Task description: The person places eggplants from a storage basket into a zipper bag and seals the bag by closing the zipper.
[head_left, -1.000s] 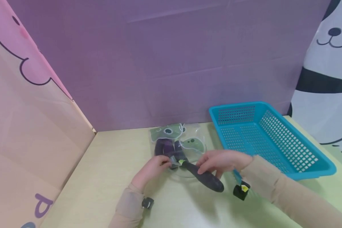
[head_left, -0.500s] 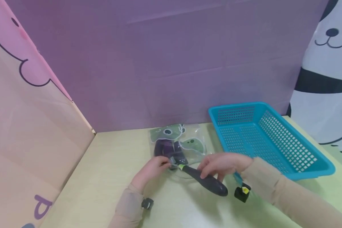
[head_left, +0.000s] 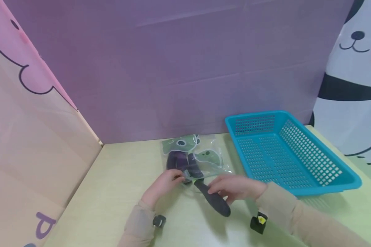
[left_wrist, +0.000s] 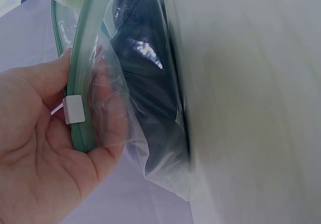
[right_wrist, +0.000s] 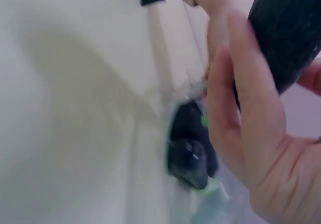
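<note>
A clear zip bag (head_left: pixel 216 140) with green cartoon prints lies on the table, its mouth facing me. Dark purple eggplants (head_left: pixel 181 159) show through the plastic. At the left of the mouth, my left hand (head_left: pixel 161 188) pinches the bag's edge; in the left wrist view a white slider (left_wrist: pixel 75 108) sits on the green zip strip (left_wrist: pixel 83 68) between the fingers and thumb. My right hand (head_left: pixel 236 187) grips another dark eggplant (head_left: pixel 215 202) by its thick body. Its narrow green end is at the bag's mouth; whether it is inside is hard to tell.
A blue perforated basket (head_left: pixel 242 152) stands on the table (head_left: pixel 111 195) at the right, just beyond the right forearm. A purple backdrop (head_left: pixel 185 75) rises behind the table, and a printed panel (head_left: pixel 43 137) borders the left side.
The right hand has moved slightly left and toward me, swinging the eggplant's thick end left and down. The bag's right corner has spread rightward. The left hand holds its place.
</note>
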`<state>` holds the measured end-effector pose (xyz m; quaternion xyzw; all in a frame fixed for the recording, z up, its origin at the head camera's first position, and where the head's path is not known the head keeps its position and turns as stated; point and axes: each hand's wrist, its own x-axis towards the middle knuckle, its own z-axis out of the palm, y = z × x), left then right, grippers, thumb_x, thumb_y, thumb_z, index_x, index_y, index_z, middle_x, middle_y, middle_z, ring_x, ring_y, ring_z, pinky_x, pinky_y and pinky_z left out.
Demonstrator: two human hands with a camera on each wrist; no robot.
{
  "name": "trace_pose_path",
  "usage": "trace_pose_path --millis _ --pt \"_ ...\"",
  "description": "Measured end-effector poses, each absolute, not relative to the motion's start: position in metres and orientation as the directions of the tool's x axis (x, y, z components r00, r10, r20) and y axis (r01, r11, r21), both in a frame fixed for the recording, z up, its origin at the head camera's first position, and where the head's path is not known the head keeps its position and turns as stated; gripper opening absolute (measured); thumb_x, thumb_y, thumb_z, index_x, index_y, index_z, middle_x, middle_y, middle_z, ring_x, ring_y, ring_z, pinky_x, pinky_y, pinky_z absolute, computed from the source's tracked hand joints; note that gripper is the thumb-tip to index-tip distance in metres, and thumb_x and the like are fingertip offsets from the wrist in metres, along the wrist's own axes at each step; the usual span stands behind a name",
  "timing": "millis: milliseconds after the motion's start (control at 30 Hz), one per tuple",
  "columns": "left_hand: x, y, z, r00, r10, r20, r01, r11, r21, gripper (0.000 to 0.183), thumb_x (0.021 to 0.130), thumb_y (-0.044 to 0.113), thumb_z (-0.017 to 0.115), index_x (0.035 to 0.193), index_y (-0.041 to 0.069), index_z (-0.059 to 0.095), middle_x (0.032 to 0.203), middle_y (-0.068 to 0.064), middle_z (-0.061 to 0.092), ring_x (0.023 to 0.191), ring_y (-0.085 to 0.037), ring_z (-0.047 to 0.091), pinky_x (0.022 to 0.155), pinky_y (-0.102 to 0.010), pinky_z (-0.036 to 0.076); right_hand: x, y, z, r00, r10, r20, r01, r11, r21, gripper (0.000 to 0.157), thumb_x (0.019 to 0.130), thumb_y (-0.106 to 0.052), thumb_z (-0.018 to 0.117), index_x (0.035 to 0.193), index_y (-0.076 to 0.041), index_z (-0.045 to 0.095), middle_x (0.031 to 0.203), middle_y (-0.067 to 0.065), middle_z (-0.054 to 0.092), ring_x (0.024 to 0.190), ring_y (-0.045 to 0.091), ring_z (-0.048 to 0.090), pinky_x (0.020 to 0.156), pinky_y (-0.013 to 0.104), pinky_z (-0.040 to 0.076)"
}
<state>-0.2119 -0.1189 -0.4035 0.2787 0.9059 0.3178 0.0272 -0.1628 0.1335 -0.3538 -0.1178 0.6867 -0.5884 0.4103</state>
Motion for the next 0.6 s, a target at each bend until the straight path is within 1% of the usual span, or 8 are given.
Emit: trace_pose_path --millis 67,200,333,400,500,567,600 --pt "-0.212 -0.119 -0.404 -0.841 0.525 0.128 0.491 0.643 0.587 0.012 0.092 0.010 0.058 0.091 0.005 0.068 0.082 -0.003 0.066 0.073 -0.010 0.055 0.070 -0.026 0.049 -0.159 0.130 -0.360 -0.663 -0.627 -0.409 0.330 0.246 -0.911 0.035 0.088 -0.012 0.054 0.113 0.012 0.055 0.086 0.005 0.063 0.078 0.014 0.062 0.065 0.031 0.057" --pt "-0.212 -0.119 -0.405 -0.838 0.530 0.131 0.497 0.640 0.587 0.011 0.092 0.010 0.058 0.090 0.005 0.067 0.081 -0.003 0.065 0.070 -0.009 0.053 0.067 -0.024 0.048 -0.155 0.126 -0.368 -0.695 -0.612 -0.378 0.344 0.179 -0.922 0.039 0.089 -0.012 0.052 0.118 0.014 0.051 0.091 0.005 0.062 0.084 0.016 0.062 0.074 0.038 0.057" --pt "-0.212 -0.119 -0.404 -0.835 0.533 0.134 0.501 0.637 0.586 0.011 0.092 0.010 0.058 0.090 0.005 0.067 0.080 -0.002 0.065 0.070 -0.008 0.052 0.066 -0.024 0.048 -0.154 0.124 -0.374 -0.726 -0.591 -0.352 0.350 0.123 -0.929 0.037 0.091 -0.013 0.051 0.118 0.013 0.051 0.092 0.004 0.063 0.086 0.014 0.061 0.080 0.041 0.055" --pt "-0.212 -0.119 -0.404 -0.835 0.534 0.132 0.500 0.638 0.585 0.011 0.092 0.010 0.058 0.090 0.005 0.067 0.081 -0.002 0.065 0.070 -0.008 0.053 0.067 -0.024 0.048 -0.154 0.124 -0.377 -0.743 -0.576 -0.341 0.351 0.098 -0.931 0.031 0.091 -0.014 0.051 0.113 0.008 0.055 0.091 0.002 0.063 0.086 0.013 0.061 0.080 0.039 0.055" --pt "-0.211 -0.119 -0.403 -0.835 0.534 0.136 0.501 0.634 0.589 0.012 0.092 0.010 0.058 0.091 0.005 0.068 0.082 -0.003 0.066 0.072 -0.009 0.055 0.069 -0.025 0.049 -0.155 0.125 -0.383 -0.761 -0.566 -0.318 0.357 0.045 -0.933 0.019 0.093 -0.016 0.048 0.101 -0.003 0.059 0.088 -0.002 0.062 0.083 0.010 0.059 0.077 0.033 0.054" --pt "-0.211 -0.119 -0.404 -0.836 0.531 0.140 0.501 0.632 0.591 0.012 0.092 0.011 0.058 0.091 0.005 0.068 0.083 -0.004 0.067 0.074 -0.011 0.057 0.070 -0.026 0.050 -0.155 0.125 -0.386 -0.779 -0.545 -0.310 0.369 0.002 -0.929 0.014 0.093 -0.016 0.047 0.095 -0.010 0.060 0.085 -0.004 0.061 0.080 0.009 0.058 0.074 0.028 0.052" --pt "-0.211 -0.119 -0.403 -0.836 0.531 0.142 0.501 0.630 0.593 0.012 0.092 0.011 0.058 0.091 0.005 0.068 0.084 -0.004 0.067 0.075 -0.011 0.058 0.071 -0.027 0.050 -0.155 0.125 -0.388 -0.788 -0.534 -0.307 0.375 -0.022 -0.927 0.014 0.094 -0.017 0.047 0.094 -0.011 0.059 0.085 -0.004 0.061 0.079 0.009 0.057 0.073 0.027 0.052"
